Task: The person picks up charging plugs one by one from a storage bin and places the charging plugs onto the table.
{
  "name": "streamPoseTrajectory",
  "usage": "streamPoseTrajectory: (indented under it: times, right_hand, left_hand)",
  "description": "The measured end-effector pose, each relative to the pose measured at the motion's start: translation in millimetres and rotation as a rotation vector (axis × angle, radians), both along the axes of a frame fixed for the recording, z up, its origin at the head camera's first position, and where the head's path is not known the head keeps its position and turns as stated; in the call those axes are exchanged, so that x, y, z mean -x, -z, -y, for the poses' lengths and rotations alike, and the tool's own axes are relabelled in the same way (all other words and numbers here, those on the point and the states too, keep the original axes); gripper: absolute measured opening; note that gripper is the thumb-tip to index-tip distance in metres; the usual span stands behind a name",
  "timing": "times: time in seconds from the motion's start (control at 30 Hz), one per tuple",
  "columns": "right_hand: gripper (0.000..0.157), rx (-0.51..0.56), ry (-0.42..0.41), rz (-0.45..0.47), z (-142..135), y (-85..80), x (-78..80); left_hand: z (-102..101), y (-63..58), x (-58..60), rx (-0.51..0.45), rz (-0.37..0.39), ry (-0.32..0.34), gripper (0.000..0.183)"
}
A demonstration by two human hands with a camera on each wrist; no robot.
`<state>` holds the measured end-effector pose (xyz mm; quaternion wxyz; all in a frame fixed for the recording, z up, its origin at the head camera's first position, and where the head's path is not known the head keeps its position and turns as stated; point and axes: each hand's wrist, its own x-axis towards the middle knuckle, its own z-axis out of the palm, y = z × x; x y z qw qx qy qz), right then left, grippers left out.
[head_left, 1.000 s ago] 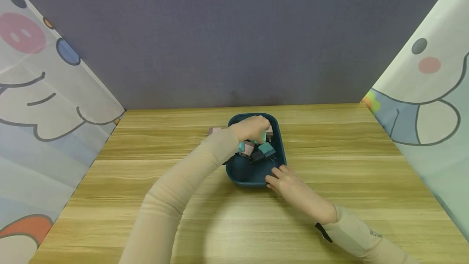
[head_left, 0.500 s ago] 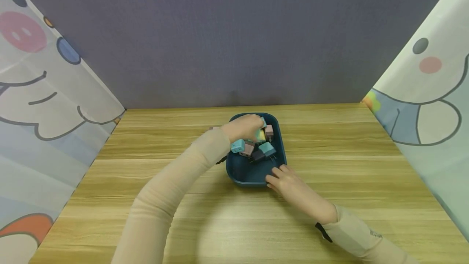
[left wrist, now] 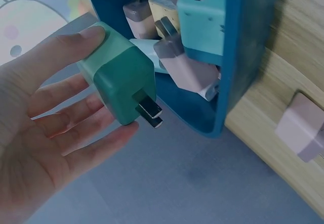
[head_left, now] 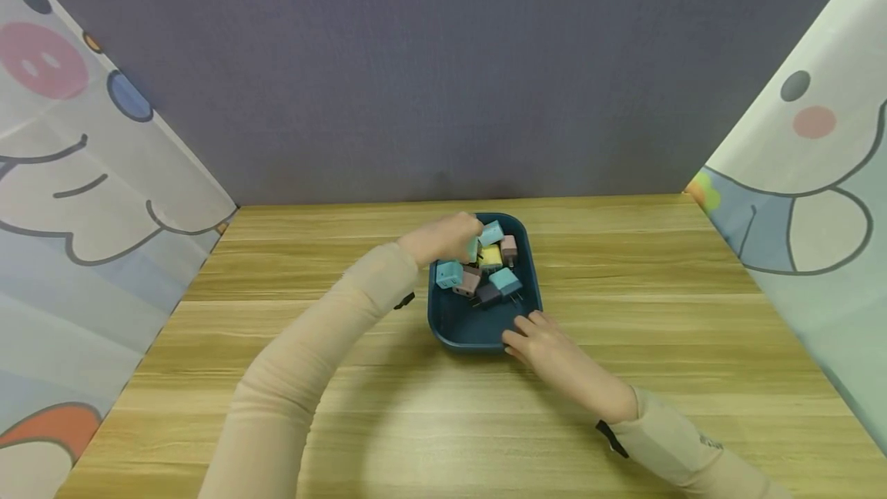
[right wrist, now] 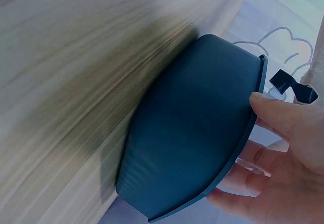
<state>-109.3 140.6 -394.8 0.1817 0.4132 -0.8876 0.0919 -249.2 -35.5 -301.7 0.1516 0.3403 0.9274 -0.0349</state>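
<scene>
My left hand [head_left: 443, 239] is above the left far part of a dark blue plastic bin [head_left: 471, 336]. It pinches a two-tone green plug-in charger [left wrist: 124, 75] between thumb and fingers, metal prongs pointing away from the palm. Inside the bin lie several chargers: a yellow one [head_left: 490, 257], light blue ones such as the one at the left wall [head_left: 449, 275], a dark one [head_left: 487, 294] and pinkish ones [head_left: 509, 248]. My right hand [head_left: 543, 345] holds the bin's near right rim, thumb and fingers on either side of it in the right wrist view.
A pink charger [left wrist: 302, 125] lies on the wooden table beside the bin in the left wrist view; my left arm hides it in the head view. A grey panel [head_left: 443, 75] rises behind the table. Cartoon-printed sheets [head_left: 804, 168] flank both sides.
My left hand has drawn back leftward over the bin with the green charger, uncovering the yellow and light blue chargers. The right hand and bin have stayed in place.
</scene>
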Motion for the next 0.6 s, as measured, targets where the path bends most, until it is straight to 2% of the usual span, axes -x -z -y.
streamPoseTrajectory:
  times: [0.17, 0.33, 0.6]
  right_hand:
    - [0.011, 0.008, -0.003, -0.008, 0.3, -0.2, -0.3]
    - [0.011, 0.003, 0.001, 0.005, 0.5, -1.4, -0.6]
    - [0.011, 0.003, 0.004, 0.013, 0.8, -1.4, 0.0]
  left_hand:
    - [6.8, -1.4, 2.0, -0.036, 0.021, -0.005, 0.043]
    - [14.7, -1.5, 4.4, -0.099, 0.015, -0.022, 0.042]
    - [28.8, -4.3, 6.3, -0.144, -0.002, -0.066, 0.041]
